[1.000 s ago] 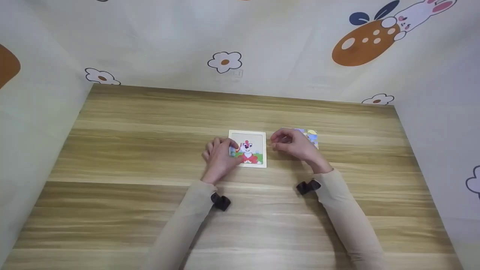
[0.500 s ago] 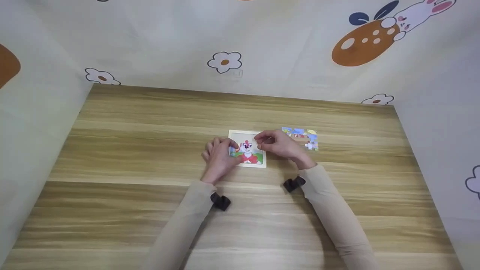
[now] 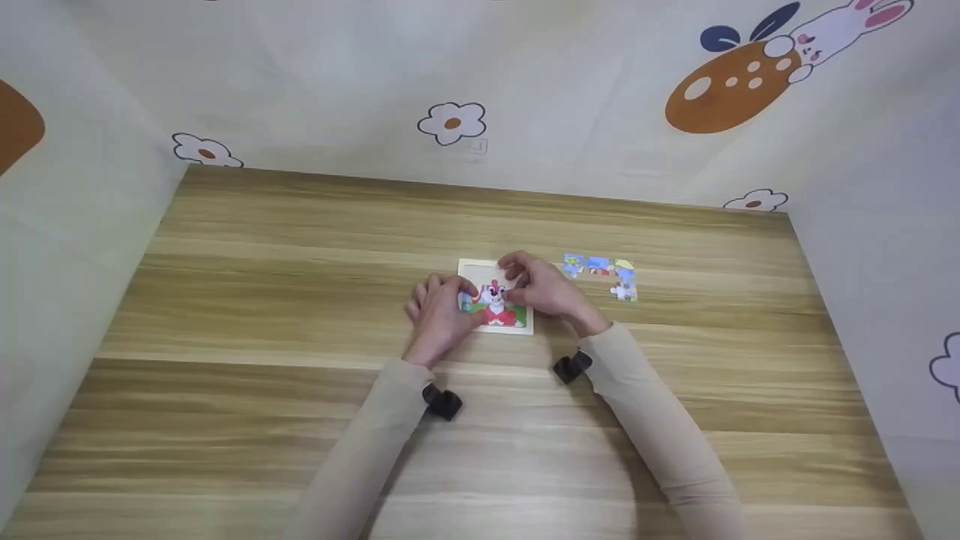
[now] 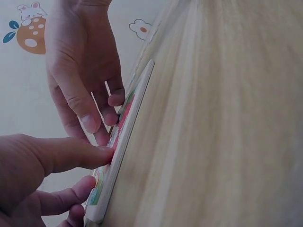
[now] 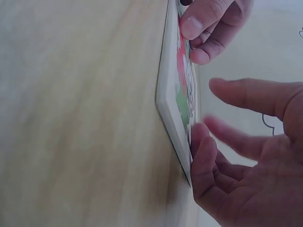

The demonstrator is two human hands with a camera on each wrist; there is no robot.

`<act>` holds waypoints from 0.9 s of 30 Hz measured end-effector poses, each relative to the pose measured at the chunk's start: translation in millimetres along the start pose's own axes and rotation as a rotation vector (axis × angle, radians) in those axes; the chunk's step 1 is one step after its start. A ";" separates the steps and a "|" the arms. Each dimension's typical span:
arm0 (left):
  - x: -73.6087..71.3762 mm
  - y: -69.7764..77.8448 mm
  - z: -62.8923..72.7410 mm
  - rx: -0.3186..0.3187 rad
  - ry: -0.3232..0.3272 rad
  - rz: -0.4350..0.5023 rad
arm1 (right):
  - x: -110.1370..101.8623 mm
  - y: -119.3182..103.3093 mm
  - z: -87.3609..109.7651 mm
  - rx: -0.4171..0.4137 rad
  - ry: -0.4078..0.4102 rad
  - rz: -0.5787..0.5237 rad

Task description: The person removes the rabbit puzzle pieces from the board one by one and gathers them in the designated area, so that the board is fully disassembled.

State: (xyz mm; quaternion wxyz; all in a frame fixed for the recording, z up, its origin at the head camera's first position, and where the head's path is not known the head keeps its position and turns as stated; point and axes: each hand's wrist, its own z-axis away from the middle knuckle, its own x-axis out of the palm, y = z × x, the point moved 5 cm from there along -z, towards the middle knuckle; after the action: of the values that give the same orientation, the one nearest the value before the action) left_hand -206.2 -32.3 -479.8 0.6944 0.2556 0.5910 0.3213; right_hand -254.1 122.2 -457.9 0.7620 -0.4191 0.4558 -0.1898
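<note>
A small square jigsaw puzzle in a pale frame (image 3: 514, 331) lies flat on the table, its lower part showing a red and white cartoon animal on green. My left hand (image 3: 442, 311) holds it at the left side; in the left wrist view the thumb (image 4: 90, 153) presses on the picture. Over the upper right of the puzzle is my right hand (image 3: 551, 289), thumb and fingers apart. The right wrist view shows its fingertips (image 5: 201, 137) at the frame's right edge and no piece between thumb and fingers. That hand covers part of the picture.
Several loose jigsaw pieces (image 3: 574, 264) lie on the wooden table (image 3: 300, 435) just right of the frame. Pale printed cloth walls (image 3: 337, 90) stand behind and at both sides. Each wrist bears a black camera mount (image 3: 442, 403).
My right hand has moved left from beside the loose pieces to over the puzzle, and its thumb and fingers have spread. The loose pieces are uncovered. The left hand stays in place.
</note>
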 end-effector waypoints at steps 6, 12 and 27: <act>0.3 -0.2 0.3 0.001 0.002 0.004 | 1.7 1.7 0.5 -0.006 0.010 0.047; 0.1 0.0 0.4 0.003 0.003 0.002 | 3.9 1.8 -0.7 -0.058 -0.010 0.072; -0.1 1.1 0.9 -0.013 -0.014 0.005 | 3.9 3.1 0.0 -0.100 -0.006 -0.198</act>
State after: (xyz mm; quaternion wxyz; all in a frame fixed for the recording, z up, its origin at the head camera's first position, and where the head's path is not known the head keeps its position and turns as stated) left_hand -205.4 -31.7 -478.8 0.6994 0.2547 0.5833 0.3251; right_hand -252.4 121.3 -462.5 0.7189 -0.5002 0.4189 -0.2399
